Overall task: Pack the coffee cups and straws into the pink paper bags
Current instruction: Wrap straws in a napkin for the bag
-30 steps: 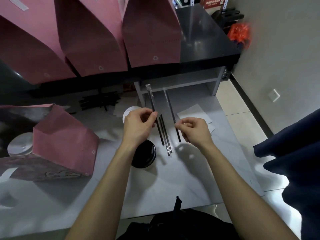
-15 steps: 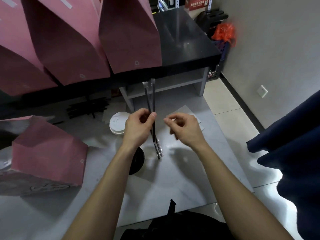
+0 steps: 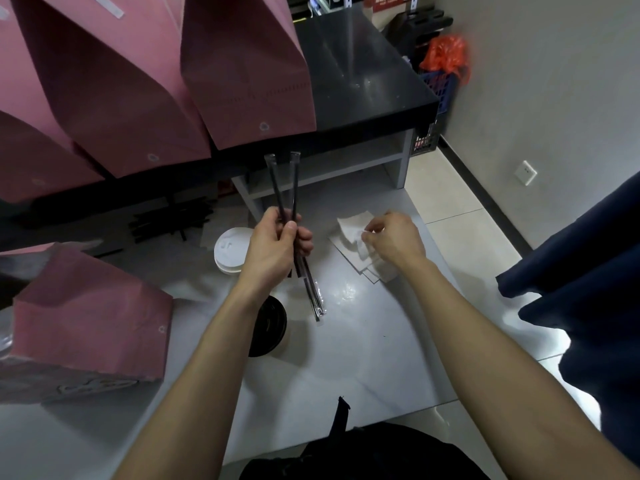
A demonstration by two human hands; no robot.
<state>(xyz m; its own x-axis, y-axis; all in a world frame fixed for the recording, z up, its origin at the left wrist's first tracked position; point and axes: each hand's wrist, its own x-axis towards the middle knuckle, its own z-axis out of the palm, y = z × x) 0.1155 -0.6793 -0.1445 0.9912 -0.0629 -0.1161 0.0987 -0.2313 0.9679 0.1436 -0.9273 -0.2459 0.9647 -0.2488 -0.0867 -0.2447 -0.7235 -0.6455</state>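
While my left hand [image 3: 277,244] grips two wrapped straws [image 3: 284,188] pointing up and away, my right hand [image 3: 391,237] pinches a napkin [image 3: 353,230]; the tipped pink paper bag [image 3: 90,323] lies to my left.

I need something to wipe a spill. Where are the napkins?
In the head view the napkins lie on the grey table right of centre, under the right hand, right of the white lid.

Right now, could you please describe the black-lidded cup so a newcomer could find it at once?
Look at the pale grey table. Beneath the left forearm stands the black-lidded cup, partly hidden. The white lids stacked just beyond it are pale; only this cup has a dark top.
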